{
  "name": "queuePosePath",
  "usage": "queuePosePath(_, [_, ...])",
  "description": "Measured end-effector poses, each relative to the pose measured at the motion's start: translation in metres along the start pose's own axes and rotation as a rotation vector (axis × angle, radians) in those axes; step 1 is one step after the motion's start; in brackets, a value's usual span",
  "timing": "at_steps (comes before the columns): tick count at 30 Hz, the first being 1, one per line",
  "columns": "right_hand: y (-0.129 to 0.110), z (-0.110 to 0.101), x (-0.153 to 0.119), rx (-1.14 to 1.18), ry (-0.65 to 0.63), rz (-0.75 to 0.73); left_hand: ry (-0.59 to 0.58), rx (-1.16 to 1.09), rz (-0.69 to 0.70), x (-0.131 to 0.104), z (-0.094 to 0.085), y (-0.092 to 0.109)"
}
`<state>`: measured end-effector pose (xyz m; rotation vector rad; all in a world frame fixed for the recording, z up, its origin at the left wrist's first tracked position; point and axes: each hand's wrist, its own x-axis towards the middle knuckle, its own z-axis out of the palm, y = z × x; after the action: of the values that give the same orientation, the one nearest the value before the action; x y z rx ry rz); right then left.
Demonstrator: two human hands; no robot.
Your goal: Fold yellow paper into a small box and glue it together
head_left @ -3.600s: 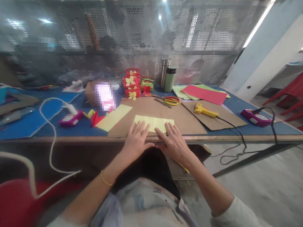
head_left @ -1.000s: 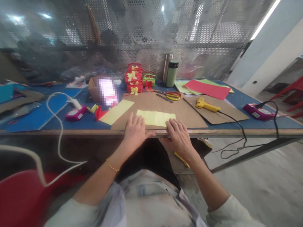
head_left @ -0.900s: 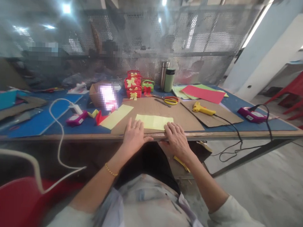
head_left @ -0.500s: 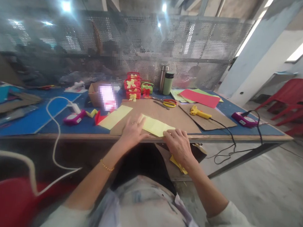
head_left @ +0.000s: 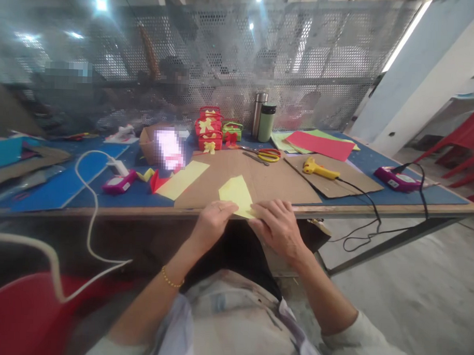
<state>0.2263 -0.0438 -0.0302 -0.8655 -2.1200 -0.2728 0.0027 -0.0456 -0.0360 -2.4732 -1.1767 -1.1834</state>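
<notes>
A piece of yellow paper [head_left: 236, 192] lies at the table's front edge, its far end pointing away from me and angled at the corners. My left hand [head_left: 214, 222] has its fingers closed on the paper's near left corner. On the near right side, my right hand [head_left: 278, 226] grips the paper between thumb and curled fingers. Under the paper is a brown cardboard sheet [head_left: 205, 189]. A longer yellow paper strip [head_left: 186, 180] rests to the left, beside a folded red paper piece [head_left: 156, 182].
Scissors [head_left: 267, 156] lie beyond the paper. A yellow glue gun [head_left: 321, 169] sits on cardboard at right, its cable hanging off the edge. Small red boxes [head_left: 208, 127], a green bottle [head_left: 266, 124] and a steel flask [head_left: 258, 113] stand behind. A white cable [head_left: 89, 193] droops at left.
The yellow paper has turned from lying crosswise to pointing away from me. My left hand went from spread on it to gripping its near corner; my right hand still holds it.
</notes>
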Motion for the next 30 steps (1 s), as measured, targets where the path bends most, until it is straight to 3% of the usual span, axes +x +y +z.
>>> queuePosePath(3, [0.011,-0.008,-0.007,0.181,0.088,0.238,0.159,-0.113,-0.148,-0.006,-0.016,-0.004])
queuePosePath(5, [0.013,-0.006,-0.01,0.433,0.064,0.458,0.215,-0.162,-0.177,-0.011,-0.024,0.0])
queuePosePath(9, [0.001,0.007,-0.012,1.17,-0.231,0.877,0.21,-0.149,0.01,-0.024,-0.026,0.018])
queuePosePath(12, [-0.01,0.013,-0.011,1.459,-0.28,1.043,0.181,-0.076,0.145,-0.036,-0.021,0.031])
queuePosePath(15, [-0.015,0.012,-0.01,1.472,-0.19,1.118,0.118,-0.009,0.202,-0.045,-0.019,0.037])
queuePosePath(20, [-0.015,0.009,-0.012,1.427,-0.098,1.125,0.013,0.176,0.172,-0.051,-0.019,0.042])
queuePosePath(30, [-0.018,0.015,-0.013,1.257,-0.075,1.092,0.028,0.245,0.093,-0.05,-0.02,0.05])
